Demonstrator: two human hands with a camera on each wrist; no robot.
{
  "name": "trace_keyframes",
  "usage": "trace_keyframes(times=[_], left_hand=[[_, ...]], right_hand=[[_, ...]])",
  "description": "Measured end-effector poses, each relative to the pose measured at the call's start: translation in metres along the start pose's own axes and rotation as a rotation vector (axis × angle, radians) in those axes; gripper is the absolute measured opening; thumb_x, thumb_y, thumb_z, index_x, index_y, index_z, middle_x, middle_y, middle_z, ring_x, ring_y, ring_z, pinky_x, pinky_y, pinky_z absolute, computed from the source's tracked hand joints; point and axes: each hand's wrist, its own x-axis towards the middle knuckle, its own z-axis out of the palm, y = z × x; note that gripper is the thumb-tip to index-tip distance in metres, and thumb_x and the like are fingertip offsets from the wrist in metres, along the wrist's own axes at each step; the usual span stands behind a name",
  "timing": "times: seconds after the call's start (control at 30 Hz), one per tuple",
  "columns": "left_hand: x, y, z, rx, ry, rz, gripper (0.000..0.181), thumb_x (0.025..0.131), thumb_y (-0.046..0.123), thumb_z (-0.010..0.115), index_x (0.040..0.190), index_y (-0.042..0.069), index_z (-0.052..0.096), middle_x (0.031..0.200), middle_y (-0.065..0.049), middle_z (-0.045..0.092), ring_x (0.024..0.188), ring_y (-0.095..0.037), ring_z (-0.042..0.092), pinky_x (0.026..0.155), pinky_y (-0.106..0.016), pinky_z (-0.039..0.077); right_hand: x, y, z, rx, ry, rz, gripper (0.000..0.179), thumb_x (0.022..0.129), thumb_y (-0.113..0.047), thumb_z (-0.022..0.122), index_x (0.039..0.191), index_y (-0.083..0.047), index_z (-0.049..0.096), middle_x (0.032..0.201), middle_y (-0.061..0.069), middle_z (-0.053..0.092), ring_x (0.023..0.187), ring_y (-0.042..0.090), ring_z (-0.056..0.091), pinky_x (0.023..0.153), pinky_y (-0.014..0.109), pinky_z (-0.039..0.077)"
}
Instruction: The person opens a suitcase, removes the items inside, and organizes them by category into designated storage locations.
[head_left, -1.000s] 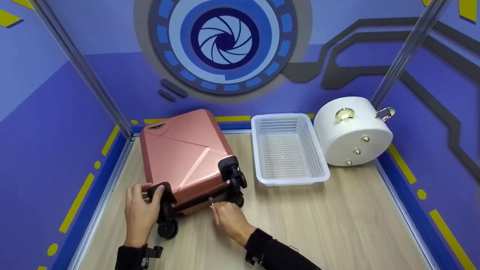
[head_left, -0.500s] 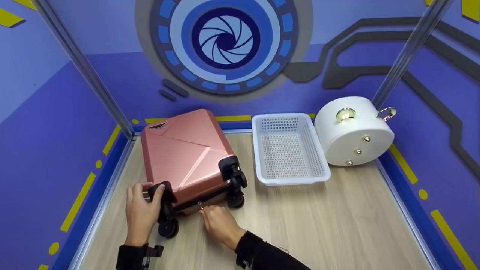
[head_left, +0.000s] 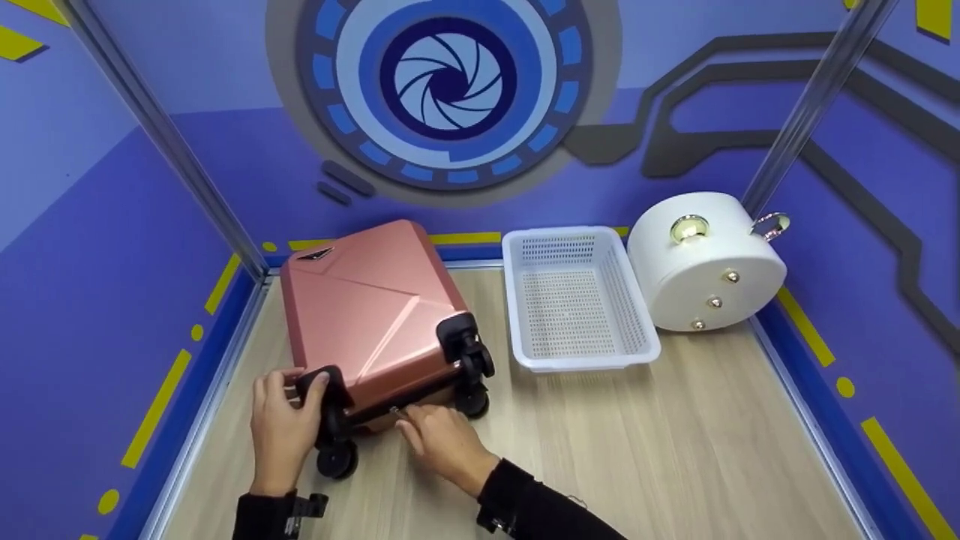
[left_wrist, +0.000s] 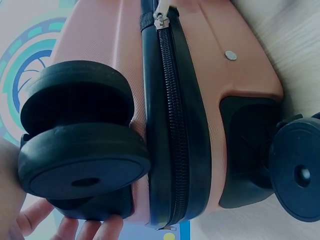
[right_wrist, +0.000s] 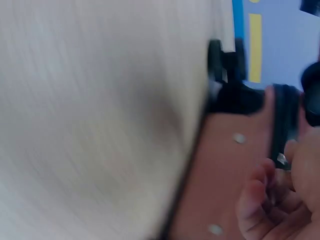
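Note:
A pink hard-shell suitcase (head_left: 367,300) lies on its side at the left, its wheeled end facing me. My left hand (head_left: 281,435) grips its near left corner by the black wheel mount, thumb on top; in the left wrist view, fingertips (left_wrist: 110,229) curl over that mount beside a double wheel (left_wrist: 85,165). My right hand (head_left: 450,446) is at the middle of the wheeled end, pinching the zipper pull. The metal slider (left_wrist: 161,22) sits on the black zipper (left_wrist: 175,110), whose teeth run in a single line toward the left corner. The suitcase's underside is hidden.
Right of the suitcase stands a white perforated plastic basket (head_left: 516,330). Beside it is a round white case (head_left: 675,277) with gold studs and ring handles. Blue-purple panels (head_left: 225,150) wall in the wooden tabletop (head_left: 600,442) at the back and sides.
My right hand has slid the zipper pull leftward along the suitcase's end, mostly in the first half second, and its fingers have since turned closer to the seam. The left hand holds its place.

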Motion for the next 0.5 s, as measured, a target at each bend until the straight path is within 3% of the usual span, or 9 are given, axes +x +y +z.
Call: trace_keyframes(times=[0.1, 0.17, 0.23, 0.3, 0.4, 0.5], left_hand=[[0.0, -0.001, -0.001, -0.008, 0.003, 0.011, 0.046, 0.104, 0.043, 0.078, 0.13, 0.006, 0.068, 0.125, -0.015, 0.06, 0.104, -0.031, 0.07, 0.085, -0.017, 0.05], [0.0, -0.001, 0.0, -0.016, 0.008, 0.024, 0.046, 0.104, 0.042, 0.078, 0.13, 0.006, 0.068, 0.124, -0.015, 0.06, 0.103, -0.031, 0.071, 0.084, -0.013, 0.048], [0.0, -0.001, 0.0, -0.019, 0.011, 0.037, 0.045, 0.104, 0.042, 0.078, 0.13, 0.006, 0.068, 0.124, -0.016, 0.06, 0.102, -0.031, 0.071, 0.084, -0.013, 0.049], [0.001, -0.001, 0.001, -0.012, 0.017, 0.041, 0.046, 0.104, 0.042, 0.077, 0.13, 0.006, 0.068, 0.124, -0.016, 0.06, 0.101, -0.032, 0.072, 0.084, -0.016, 0.051], [0.0, 0.0, 0.001, 0.004, 0.014, 0.026, 0.047, 0.105, 0.044, 0.077, 0.131, 0.006, 0.068, 0.125, -0.017, 0.06, 0.101, -0.032, 0.072, 0.083, -0.024, 0.054], [-0.002, 0.0, 0.002, 0.0, -0.001, -0.005, 0.047, 0.105, 0.046, 0.076, 0.133, 0.008, 0.067, 0.127, -0.016, 0.058, 0.102, -0.032, 0.071, 0.082, -0.021, 0.052]], right_hand=[[0.008, -0.002, -0.029, 0.026, 0.102, -0.057, 0.016, 0.109, -0.022, 0.067, 0.111, -0.013, 0.079, 0.09, -0.003, 0.074, 0.079, 0.011, 0.072, 0.07, 0.026, 0.059], [0.017, 0.0, -0.049, 0.049, 0.183, -0.082, 0.018, 0.105, -0.017, 0.071, 0.119, -0.011, 0.081, 0.099, -0.001, 0.073, 0.089, 0.012, 0.069, 0.079, 0.023, 0.059], [0.028, 0.008, -0.066, 0.051, 0.248, -0.077, 0.024, 0.102, -0.016, 0.074, 0.125, -0.012, 0.08, 0.113, 0.004, 0.073, 0.107, 0.017, 0.067, 0.095, 0.027, 0.06], [0.039, 0.019, -0.078, 0.021, 0.268, -0.042, 0.033, 0.102, -0.022, 0.076, 0.135, -0.016, 0.077, 0.135, 0.011, 0.069, 0.13, 0.028, 0.062, 0.113, 0.043, 0.056], [0.05, 0.039, -0.086, -0.02, 0.171, 0.04, 0.046, 0.106, -0.038, 0.073, 0.15, -0.022, 0.069, 0.165, 0.018, 0.053, 0.155, 0.044, 0.046, 0.127, 0.062, 0.042], [0.054, 0.057, -0.088, -0.026, 0.021, 0.09, 0.055, 0.109, -0.049, 0.066, 0.158, -0.023, 0.062, 0.175, 0.019, 0.04, 0.161, 0.048, 0.039, 0.129, 0.064, 0.039]])
